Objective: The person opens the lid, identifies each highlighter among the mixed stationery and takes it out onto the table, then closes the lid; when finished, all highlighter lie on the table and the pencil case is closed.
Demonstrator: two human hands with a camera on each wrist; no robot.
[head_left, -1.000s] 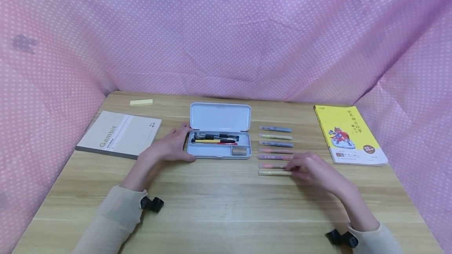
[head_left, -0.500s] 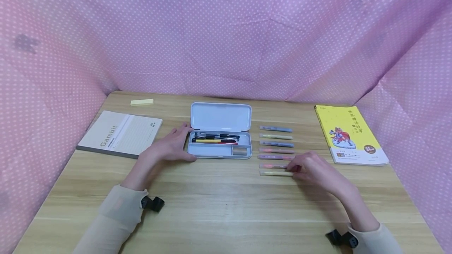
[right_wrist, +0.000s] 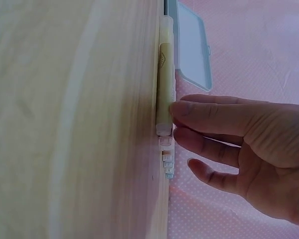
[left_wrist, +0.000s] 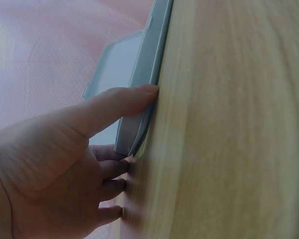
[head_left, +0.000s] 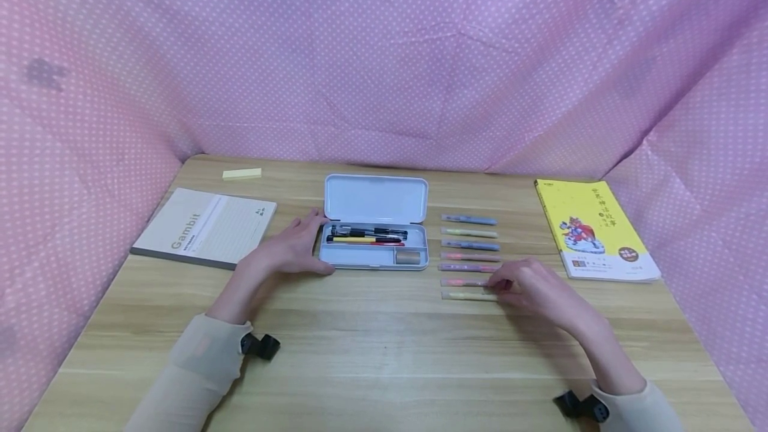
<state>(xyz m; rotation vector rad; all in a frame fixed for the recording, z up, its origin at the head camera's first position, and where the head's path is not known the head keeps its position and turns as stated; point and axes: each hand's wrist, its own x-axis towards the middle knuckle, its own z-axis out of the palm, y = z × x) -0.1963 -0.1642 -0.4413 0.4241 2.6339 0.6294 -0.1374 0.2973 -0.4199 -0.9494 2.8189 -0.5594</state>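
Observation:
The pencil case [head_left: 360,257] lies on the table with its lid raised. My left hand [head_left: 293,245] holds its left end, the thumb along the front edge and the fingers at the far side; part of the index finger is hidden in the left wrist view. Inside the case are several pens [head_left: 366,240] and a small grey-brown block [head_left: 407,257]. A column of highlighters lies right of the case. My right hand [head_left: 531,292] is at the right ends of the nearest two, a pink highlighter [head_left: 459,283] and a yellow highlighter [right_wrist: 164,84]. The thumb tip touches the yellow one.
A grey notebook [head_left: 207,225] lies left of my left hand, with a pale yellow strip [head_left: 242,173] behind it. At the right lies a yellow book [head_left: 594,229]. Pink dotted cloth [head_left: 384,85] encloses the back and sides of the table.
The nearest yellow highlighter has turned very slightly by my right fingers, which stay at its right end. My left hand and the pencil case stay as they were.

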